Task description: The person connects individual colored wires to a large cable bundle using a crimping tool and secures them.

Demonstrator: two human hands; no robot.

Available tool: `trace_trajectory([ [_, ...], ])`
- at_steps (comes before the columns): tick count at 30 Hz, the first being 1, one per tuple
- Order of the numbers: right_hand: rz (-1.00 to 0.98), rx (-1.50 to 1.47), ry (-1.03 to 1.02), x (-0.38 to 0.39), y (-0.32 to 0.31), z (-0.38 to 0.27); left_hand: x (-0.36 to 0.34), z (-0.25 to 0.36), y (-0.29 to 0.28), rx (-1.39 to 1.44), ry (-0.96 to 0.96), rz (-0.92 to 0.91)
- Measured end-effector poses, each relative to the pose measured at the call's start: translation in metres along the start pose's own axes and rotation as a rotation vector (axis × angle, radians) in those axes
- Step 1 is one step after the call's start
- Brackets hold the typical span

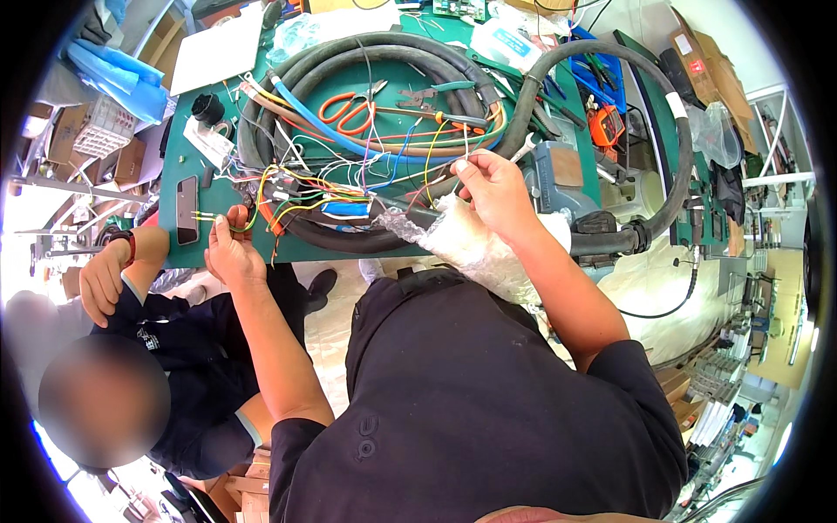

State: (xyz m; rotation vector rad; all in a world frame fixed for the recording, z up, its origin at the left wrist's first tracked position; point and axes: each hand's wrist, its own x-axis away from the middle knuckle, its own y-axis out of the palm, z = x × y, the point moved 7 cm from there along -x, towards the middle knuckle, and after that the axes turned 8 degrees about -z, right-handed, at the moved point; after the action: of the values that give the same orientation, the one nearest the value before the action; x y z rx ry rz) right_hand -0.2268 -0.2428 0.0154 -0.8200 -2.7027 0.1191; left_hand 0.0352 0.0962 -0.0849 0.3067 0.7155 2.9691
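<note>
My left hand (234, 248) pinches a yellow-green wire (248, 228) whose end points left toward a dark phone (186, 209). My right hand (490, 190), higher and farther right, pinches a thin white strand (465, 144) above crumpled white plastic wrap (488, 254). Around both hands spreads a coiled thick black cable (375, 45) with many coloured wires (323, 122) fanning out of it. Orange-handled scissors (349, 109), green-handled pliers (418, 94) and an orange-handled tool (268, 213) lie among the wires on the green table (192, 126).
A seated co-worker (200, 366) is at the left, one hand (103, 283) near the table corner. A white board (214, 52) lies at the back left. At the right are a blue tray (597, 61), an orange device (606, 124), a grey machine (562, 170) and cardboard boxes (711, 70).
</note>
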Motion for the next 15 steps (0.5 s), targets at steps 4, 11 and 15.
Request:
trace_trajectory([
  [4,0.021,-0.330,0.142,0.002,-0.007,0.007,0.004,0.005,0.001,0.001,0.015,0.030],
  [11,-0.020,-0.423,-0.061,-0.001,0.003,-0.006,0.007,0.007,0.005,0.003,0.013,0.006],
  [15,-0.044,-0.220,-0.121,0.000,0.009,-0.013,0.007,0.010,0.008,-0.019,0.039,-0.005],
])
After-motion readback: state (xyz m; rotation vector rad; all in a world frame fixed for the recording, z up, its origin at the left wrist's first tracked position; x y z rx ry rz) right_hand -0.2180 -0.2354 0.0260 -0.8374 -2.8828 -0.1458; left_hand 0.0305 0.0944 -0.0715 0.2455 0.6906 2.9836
